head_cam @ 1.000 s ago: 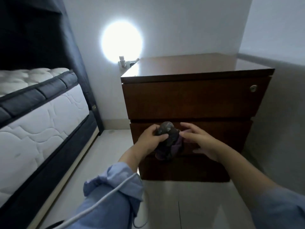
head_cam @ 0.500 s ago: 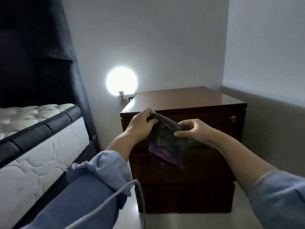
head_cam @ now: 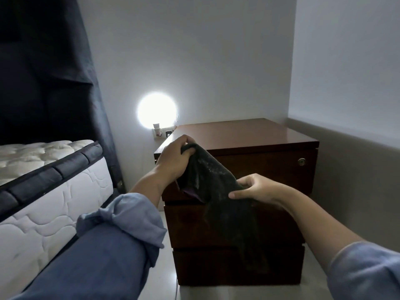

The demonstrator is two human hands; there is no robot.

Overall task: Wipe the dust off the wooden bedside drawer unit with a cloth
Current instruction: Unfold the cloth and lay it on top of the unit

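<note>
A dark cloth point(head_cam: 207, 178) is being held spread between both hands in front of the wooden drawer unit point(head_cam: 249, 135), level with its top drawer and not yet laid on any surface. One upper corner is being gripped by the left hand point(head_cam: 173, 161), fingers curled round a bunched edge near the unit's front left corner. The opposite edge is being pinched by the right hand point(head_cam: 255, 188) between thumb and fingers, lower and nearer the camera. The rest of the cloth is hanging slack below the hands, with a purple fold showing at its underside.

The cloth is being judged soft, light and limp: it is sagging under its own weight and will not be holding any shape unless folded or bunched into a pad. Gathering it into one palm is being judged the soundest hold for wiping. The drawer unit is standing on the floor in the corner, beside the mattress point(head_cam: 49, 191), with a lit night light point(head_cam: 157, 111) on the wall just behind it. Its glossy top is being judged smooth, so little drag on the cloth is being expected. A small round lock point(head_cam: 301, 161) is showing on the top drawer front.
</note>
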